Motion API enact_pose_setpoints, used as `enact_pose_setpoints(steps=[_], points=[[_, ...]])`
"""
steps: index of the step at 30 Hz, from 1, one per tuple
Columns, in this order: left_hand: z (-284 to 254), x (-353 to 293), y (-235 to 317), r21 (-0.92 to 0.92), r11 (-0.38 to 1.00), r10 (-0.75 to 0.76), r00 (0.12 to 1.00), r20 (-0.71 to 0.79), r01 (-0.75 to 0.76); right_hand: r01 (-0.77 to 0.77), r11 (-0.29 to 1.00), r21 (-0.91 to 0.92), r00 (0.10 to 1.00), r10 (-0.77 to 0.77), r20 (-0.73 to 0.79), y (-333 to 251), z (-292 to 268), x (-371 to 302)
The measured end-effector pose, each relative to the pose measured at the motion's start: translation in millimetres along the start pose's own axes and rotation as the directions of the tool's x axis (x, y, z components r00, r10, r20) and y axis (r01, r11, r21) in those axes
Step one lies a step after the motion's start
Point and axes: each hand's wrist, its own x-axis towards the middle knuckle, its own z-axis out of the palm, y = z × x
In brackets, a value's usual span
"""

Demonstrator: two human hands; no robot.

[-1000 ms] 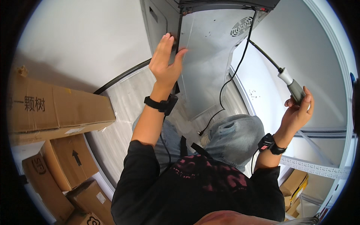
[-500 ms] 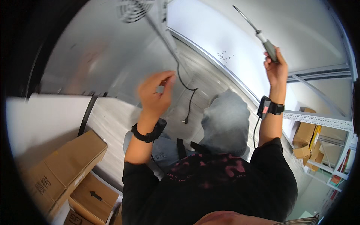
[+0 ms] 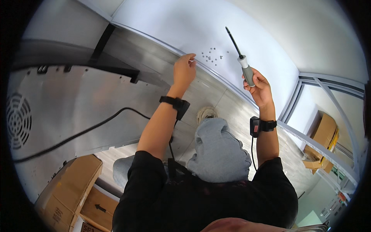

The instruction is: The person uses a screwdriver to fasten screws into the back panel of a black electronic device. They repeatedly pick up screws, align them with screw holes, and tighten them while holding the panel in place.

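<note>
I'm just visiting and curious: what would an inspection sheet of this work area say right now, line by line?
Surface: a white panel lies flat beside a grey tiled floor.
Job's things: a screwdriver with a grey and white handle; a cluster of small screws on the white panel.
Clutter: cardboard boxes at lower left, more boxes by the rack at right.
Hands: left hand reaches toward the screws, fingers pinched, not touching them; right hand grips the screwdriver, shaft pointing away.
Cables: a black cord runs across a metal appliance back with a round vent; a thin lead hangs from the right wristband.
Surroundings: a metal shelving rack at right.
</note>
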Motion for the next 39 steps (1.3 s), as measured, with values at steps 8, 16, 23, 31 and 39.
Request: enact_pose_setpoints(steps=[8, 16, 23, 31, 39], points=[[33.7, 43.7, -24.3, 0.157, 0.986, 0.035, 0.983, 0.181, -0.064, -0.022, 0.999, 0.045, 1.0, 0.023, -0.014, 24.7, -42.1, 46.2], [41.2, 53.0, -34.1, 0.298, 0.941, 0.104, 0.975, 0.195, -0.16, 0.008, 1.0, -0.017, 1.0, -0.008, -0.021, 22.7, -48.2, 60.1], [3.1, 52.9, -6.1, -0.688, 0.549, -0.49, 0.849, 0.196, 0.476, 0.138, 0.936, -0.323, 0.989, -0.112, 0.099, 23.0, -19.9, 68.8], [-79.9, 25.1, 35.3, -0.97, 0.129, -0.415, 0.899, 0.136, 0.207, 0.271, 0.856, -0.44, 0.941, -0.139, 0.31, 10.8, 52.2, 86.4], [-130.5, 10.7, 61.8, -0.947, 0.309, -0.419, 0.906, -0.055, 0.085, 0.481, 0.728, -0.488, 0.847, -0.243, 0.472, -15.3, 101.7, 90.6]])
